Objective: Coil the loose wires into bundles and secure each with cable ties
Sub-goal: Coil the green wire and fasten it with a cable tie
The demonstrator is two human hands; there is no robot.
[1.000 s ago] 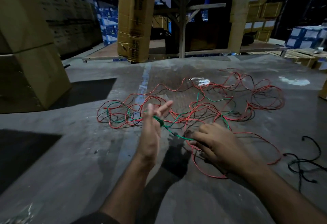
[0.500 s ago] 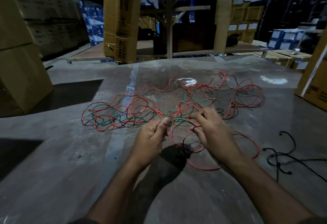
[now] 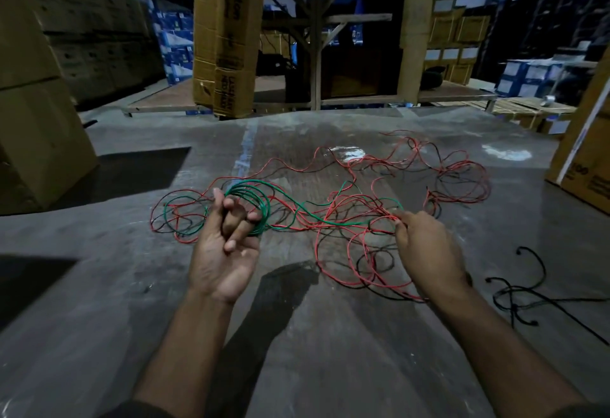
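Observation:
A green wire coil [image 3: 254,199] of several loops hangs around the fingers of my left hand [image 3: 227,249], which is raised palm-up above the floor. From the coil the green wire [image 3: 317,217] runs right to my right hand [image 3: 425,246], which pinches it at about the same height. Under and behind both hands a loose tangle of red and black wires [image 3: 439,179] lies spread over the concrete floor. More green wire [image 3: 175,216] lies looped in the tangle's left part. No cable ties are in view.
A black cord [image 3: 521,288] lies on the floor at the right. Cardboard boxes [image 3: 39,140] stand at the left, another box [image 3: 584,166] at the right edge. A tall carton [image 3: 224,37] and shelving on a low platform [image 3: 363,100] stand beyond the wires.
My hands have drawn apart. The left hand has turned palm-up with the green wire now wound in loops around its fingers; the right hand has moved right, holding the strand.

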